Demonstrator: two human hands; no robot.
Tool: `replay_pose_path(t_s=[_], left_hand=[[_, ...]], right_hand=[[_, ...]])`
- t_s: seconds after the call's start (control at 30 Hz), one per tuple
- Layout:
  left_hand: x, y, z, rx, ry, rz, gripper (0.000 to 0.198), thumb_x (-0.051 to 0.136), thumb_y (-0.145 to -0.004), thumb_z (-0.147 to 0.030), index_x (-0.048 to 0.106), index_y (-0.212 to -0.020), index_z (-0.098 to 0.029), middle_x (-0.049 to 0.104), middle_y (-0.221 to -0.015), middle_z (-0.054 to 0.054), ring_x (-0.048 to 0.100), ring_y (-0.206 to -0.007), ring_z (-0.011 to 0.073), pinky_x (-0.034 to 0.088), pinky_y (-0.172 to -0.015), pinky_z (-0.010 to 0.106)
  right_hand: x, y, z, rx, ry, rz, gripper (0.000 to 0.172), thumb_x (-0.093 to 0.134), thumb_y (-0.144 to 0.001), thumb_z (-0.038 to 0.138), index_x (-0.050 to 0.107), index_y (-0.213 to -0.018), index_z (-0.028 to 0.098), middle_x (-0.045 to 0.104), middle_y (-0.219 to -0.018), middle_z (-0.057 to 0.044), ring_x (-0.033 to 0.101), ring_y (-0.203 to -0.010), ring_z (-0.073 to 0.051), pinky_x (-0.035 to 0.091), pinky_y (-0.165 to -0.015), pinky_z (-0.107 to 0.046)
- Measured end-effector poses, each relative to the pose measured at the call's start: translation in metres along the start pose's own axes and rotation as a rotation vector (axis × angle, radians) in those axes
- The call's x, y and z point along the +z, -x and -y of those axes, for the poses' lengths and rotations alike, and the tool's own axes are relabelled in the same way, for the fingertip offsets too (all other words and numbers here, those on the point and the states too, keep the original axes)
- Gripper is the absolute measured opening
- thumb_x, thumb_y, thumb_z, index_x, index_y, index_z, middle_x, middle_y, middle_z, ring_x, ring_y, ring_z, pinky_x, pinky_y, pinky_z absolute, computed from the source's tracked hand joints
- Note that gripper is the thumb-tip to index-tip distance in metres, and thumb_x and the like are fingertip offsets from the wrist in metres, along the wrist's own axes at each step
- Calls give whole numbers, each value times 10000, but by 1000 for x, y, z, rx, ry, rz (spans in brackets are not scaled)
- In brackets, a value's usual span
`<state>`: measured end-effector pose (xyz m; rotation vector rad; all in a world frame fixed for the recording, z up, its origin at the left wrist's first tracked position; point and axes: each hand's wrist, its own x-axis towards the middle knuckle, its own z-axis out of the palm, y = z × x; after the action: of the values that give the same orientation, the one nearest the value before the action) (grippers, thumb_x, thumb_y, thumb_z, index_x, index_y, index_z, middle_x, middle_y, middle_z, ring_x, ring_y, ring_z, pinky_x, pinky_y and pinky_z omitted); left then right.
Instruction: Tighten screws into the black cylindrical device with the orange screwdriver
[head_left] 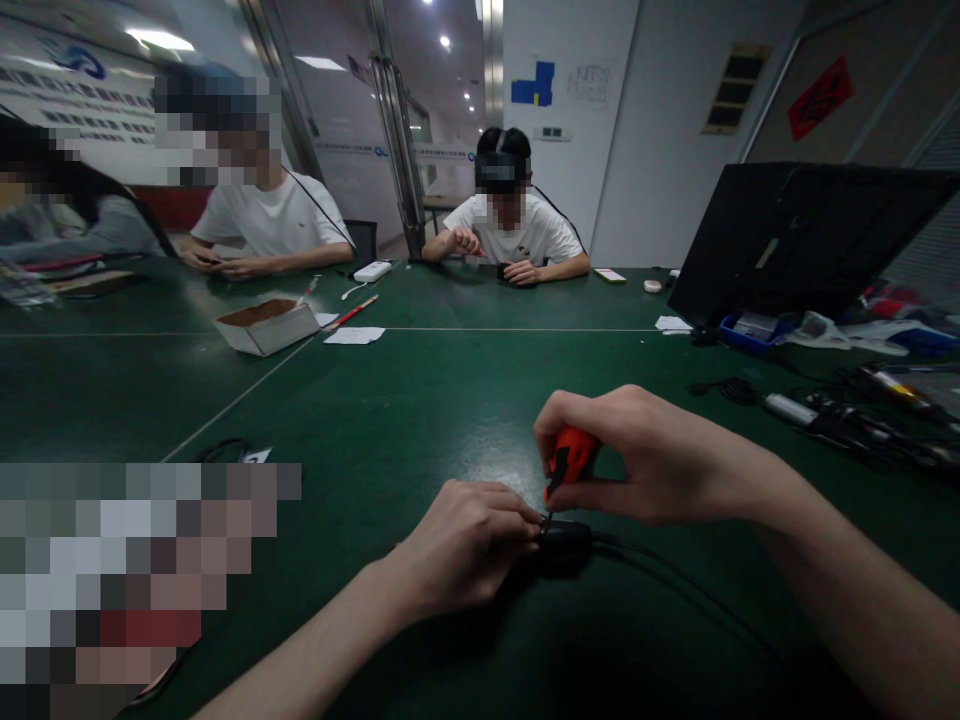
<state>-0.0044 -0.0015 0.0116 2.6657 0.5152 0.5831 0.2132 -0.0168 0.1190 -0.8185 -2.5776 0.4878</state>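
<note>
In the head view, my right hand (637, 455) is closed around the orange and black handle of a screwdriver (574, 455). Its thin shaft points down, and the tip is at the left end of a small black corded device (568, 537), beside my left fingertips. My left hand (480, 535) is closed on that end of the device and holds it low over the green table (420, 400). A black cable (675, 575) runs from the device's right end toward the lower right. My left fingers hide part of the device, so its exact kind is unclear.
A white box (274, 335), a red pencil (354, 311) and papers (355, 336) lie ahead left. At right stand a black monitor (802, 240), a blue tray (754, 332) and tangled cables (847, 410). Several people sit around the table, one opposite wearing a headset (502, 172).
</note>
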Motion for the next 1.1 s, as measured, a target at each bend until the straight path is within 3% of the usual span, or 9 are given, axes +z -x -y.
replay_pose_path(t_s=[0.33, 0.63, 0.8, 1.1], left_hand=[[-1, -2, -1, -85, 122, -8, 164, 586, -829, -99, 716, -775, -183, 729, -822, 29, 675, -752, 167, 506, -715, 257], [0, -2, 4, -127, 160, 10, 161, 652, -827, -127, 727, -699, -190, 729, -811, 19, 678, -768, 160, 481, -656, 216], [-3, -4, 2, -168, 196, 44, 176, 659, -820, -117, 733, -679, -192, 728, -772, 5, 680, -734, 154, 477, -642, 204], [2, -2, 9, -117, 158, 0, 145, 651, -841, -118, 758, -775, -190, 731, -763, 4, 667, -657, 132, 471, -650, 199]], right_hand=[[0, 1, 3, -67, -86, 40, 230, 665, -841, 177, 503, -1003, 194, 629, -847, 22, 572, -692, -78, 418, -604, -182], [-1, 3, 4, -84, -103, 52, 255, 680, -827, 141, 499, -999, 194, 622, -859, 30, 567, -707, -70, 423, -623, -175], [-1, 2, 5, -79, -125, 92, 189, 653, -859, 158, 513, -982, 187, 625, -848, 26, 567, -711, -67, 417, -621, -170], [1, 1, 2, -82, -126, 137, 153, 651, -857, 141, 533, -944, 185, 607, -839, 35, 566, -745, -60, 403, -643, -159]])
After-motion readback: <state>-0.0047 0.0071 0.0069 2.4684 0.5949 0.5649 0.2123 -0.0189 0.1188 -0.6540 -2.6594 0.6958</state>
